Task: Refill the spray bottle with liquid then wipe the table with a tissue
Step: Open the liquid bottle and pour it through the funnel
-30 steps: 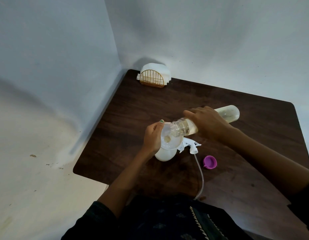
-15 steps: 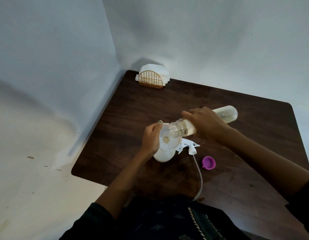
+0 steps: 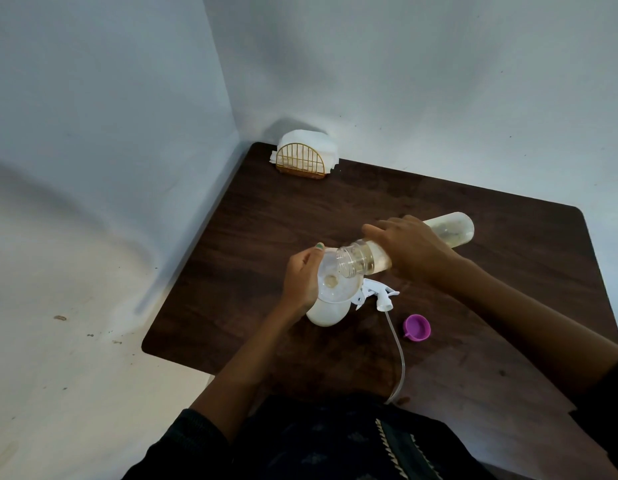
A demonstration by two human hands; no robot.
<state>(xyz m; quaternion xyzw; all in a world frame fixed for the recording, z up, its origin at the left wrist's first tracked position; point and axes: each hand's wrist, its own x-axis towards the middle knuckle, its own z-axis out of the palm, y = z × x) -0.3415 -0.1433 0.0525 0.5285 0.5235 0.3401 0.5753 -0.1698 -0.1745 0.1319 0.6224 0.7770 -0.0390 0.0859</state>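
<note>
A: Since the earlier frames, little has shifted; right hand (image 3: pixel 413 249) grips tilted refill bottle (image 3: pixel 449 230) over funnel (image 3: pixel 338 285).

B: Left hand (image 3: pixel 302 277) clasps funnel atop spray bottle (image 3: pixel 326 315). Risk: overshoot spills onto table (image 3: pixel 473 341).

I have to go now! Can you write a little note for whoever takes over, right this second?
Left hand holds the clear plastic funnel on the white round spray bottle.
Right hand grips the clear refill bottle, tipped with its mouth over the funnel.
The white trigger sprayer head with tube and the purple cap lie on the dark wooden table.
Done: both bottles opened.
Left: finish pouring, screw the sprayer on, take a white tissue from the gold wire holder, wipe.
</note>
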